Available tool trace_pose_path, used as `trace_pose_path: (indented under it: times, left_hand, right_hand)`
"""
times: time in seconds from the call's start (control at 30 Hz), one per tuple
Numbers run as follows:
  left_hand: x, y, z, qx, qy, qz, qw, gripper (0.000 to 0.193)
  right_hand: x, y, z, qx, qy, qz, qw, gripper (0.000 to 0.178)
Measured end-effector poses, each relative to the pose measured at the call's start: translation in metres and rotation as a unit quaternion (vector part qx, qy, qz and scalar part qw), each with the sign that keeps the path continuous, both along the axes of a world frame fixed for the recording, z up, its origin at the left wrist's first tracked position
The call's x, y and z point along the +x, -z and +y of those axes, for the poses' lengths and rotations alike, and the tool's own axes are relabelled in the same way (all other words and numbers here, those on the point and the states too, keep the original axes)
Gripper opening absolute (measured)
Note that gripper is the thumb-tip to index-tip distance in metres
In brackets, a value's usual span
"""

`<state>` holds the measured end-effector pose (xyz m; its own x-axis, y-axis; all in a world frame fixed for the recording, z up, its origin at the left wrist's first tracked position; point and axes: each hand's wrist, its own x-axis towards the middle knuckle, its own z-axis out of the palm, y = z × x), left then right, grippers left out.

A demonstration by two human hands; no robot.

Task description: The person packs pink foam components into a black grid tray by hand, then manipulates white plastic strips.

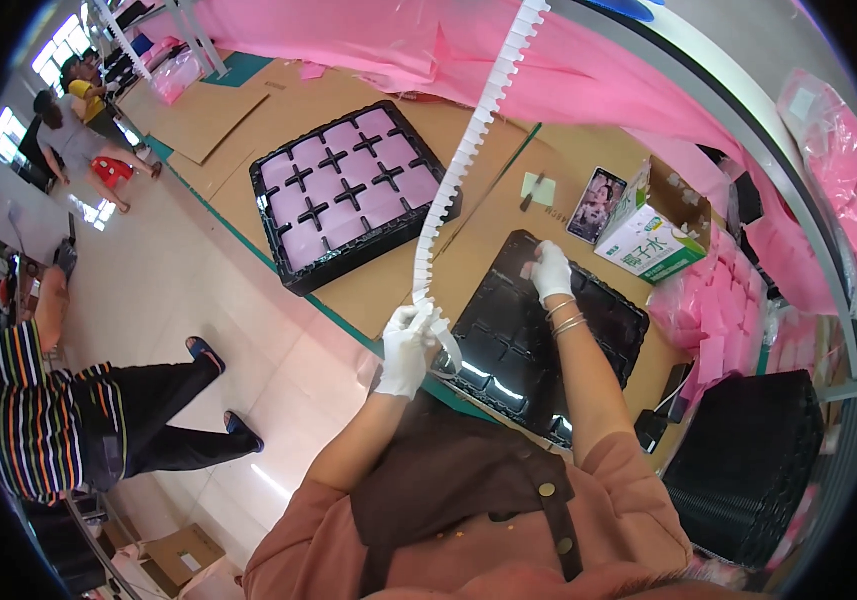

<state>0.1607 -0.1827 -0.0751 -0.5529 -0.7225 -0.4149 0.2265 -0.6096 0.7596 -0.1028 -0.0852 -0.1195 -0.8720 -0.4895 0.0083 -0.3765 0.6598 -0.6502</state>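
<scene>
A long white strip with a toothed edge (464, 160) hangs down from above, and its lower end curls in my left hand (407, 350). That hand wears a white glove, and its fingers are closed on the strip. My right hand (552, 272), also gloved, is over the far part of a shiny black plastic tray (599, 315) with moulded compartments. Its fingers are bent together, with bare fingertips showing; what they hold, if anything, is too small to make out. Bracelets circle the right wrist.
Left of the strip stands a black tray with pink pads and cross dividers (349, 190). A phone (597, 205) leans by an open carton (654, 240). Pink packets (714, 310) and stacked black trays (744, 465) stand right. People (39, 410) are on the left.
</scene>
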Motion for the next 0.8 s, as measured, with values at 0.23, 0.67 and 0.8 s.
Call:
trace_pose_path:
  times: [0.23, 0.67, 0.8]
  left_hand:
    - [0.0, 0.008, 0.008, 0.009, 0.018, 0.021, 1.0, 0.015]
    - [-0.008, 0.0, 0.013, -0.02, 0.178, 0.01, 0.984, 0.017]
    - [-0.009, 0.003, -0.001, -0.058, 0.089, 0.002, 0.994, 0.024]
  right_hand:
    - [0.094, -0.042, 0.007, -0.174, -0.133, -0.029, 0.975, 0.019]
    - [0.183, -0.066, 0.048, -0.303, -0.139, -0.044, 0.942, 0.005]
    - [0.17, -0.084, 0.049, -0.344, -0.107, -0.204, 0.91, 0.006]
